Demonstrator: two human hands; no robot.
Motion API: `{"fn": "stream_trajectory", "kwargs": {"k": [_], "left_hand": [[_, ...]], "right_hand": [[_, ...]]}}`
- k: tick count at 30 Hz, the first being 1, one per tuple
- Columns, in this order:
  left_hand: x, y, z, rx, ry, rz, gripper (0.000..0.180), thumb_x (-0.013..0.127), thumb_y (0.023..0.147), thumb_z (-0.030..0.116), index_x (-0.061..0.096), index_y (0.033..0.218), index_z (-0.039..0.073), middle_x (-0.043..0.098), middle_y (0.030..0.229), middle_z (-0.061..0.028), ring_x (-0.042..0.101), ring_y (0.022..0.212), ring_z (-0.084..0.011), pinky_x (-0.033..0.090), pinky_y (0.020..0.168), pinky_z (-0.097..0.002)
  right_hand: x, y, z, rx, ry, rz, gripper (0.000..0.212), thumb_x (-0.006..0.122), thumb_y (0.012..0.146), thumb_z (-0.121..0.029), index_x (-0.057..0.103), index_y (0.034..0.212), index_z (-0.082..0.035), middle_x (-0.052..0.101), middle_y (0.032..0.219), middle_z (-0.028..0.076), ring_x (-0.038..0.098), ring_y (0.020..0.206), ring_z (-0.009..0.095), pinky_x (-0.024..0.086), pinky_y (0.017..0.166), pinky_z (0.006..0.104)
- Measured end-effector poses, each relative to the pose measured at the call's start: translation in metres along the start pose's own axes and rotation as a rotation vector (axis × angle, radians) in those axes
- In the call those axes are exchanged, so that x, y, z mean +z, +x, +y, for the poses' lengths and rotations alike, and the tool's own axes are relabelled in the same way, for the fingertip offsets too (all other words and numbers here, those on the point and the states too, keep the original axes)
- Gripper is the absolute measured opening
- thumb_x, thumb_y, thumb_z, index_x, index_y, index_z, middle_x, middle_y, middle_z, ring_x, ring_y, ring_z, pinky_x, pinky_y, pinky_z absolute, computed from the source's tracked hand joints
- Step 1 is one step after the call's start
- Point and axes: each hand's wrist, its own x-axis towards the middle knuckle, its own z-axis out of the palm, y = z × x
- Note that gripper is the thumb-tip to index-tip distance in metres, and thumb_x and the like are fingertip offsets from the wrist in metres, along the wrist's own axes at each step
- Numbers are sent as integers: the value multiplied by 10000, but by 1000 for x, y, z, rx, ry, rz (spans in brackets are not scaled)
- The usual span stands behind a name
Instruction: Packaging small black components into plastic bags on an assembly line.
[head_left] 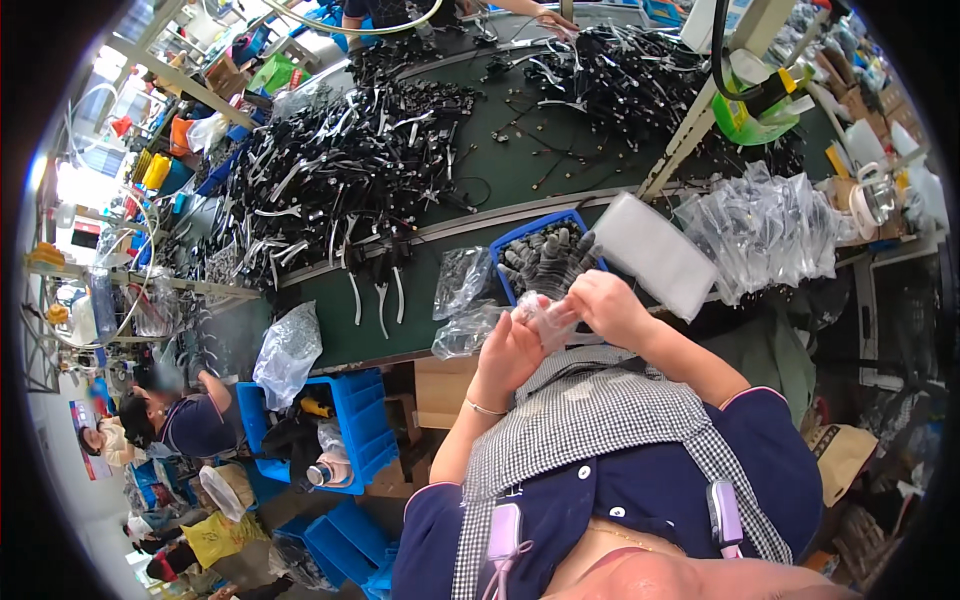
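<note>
In front of my chest, both hands hold a small clear plastic bag (552, 322). My left hand (512, 352) is closed on its left side, with the fingers curled up around it. My right hand (608, 306) pinches the bag's right edge between thumb and fingers. What is inside the bag, if anything, I cannot make out. Just beyond the hands stands a blue bin (496, 262) filled with dark grey bundled pieces (548, 258). Right of the bin lies a stack of flat, whitish plastic bags (655, 255). To its left lie filled clear bags (463, 283) with dark contents.
A large heap of black and silver lever-like parts (340, 170) covers the green bench at left; another heap (625, 85) lies at the far right. Clear packed bags (765, 230) are piled at right. A metal post (690, 150) rises nearby. A blue crate (370, 430) stands below the bench.
</note>
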Motion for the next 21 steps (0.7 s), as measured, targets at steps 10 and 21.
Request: {"fn": "stream_trajectory", "kwargs": {"k": [10,21], "left_hand": [[-84,-49,-7,105,-110,297,453,429,933,324,429,1243,-7,464,1282,-222,443,1210,-327,350,1021,-432],[-69,-13,-15,451,2035,109,382,727,651,160,600,986,27,546,1055,-147,514,1036,-333,441,883,-411]], "right_hand": [[22,-25,13,16,-99,60,162,553,793,-48,460,667,-5,484,651,141,500,637,333,411,596,405],[65,-52,66,282,-236,-109,174,562,827,-140,523,707,-19,552,702,147,558,690,323,443,620,416]]}}
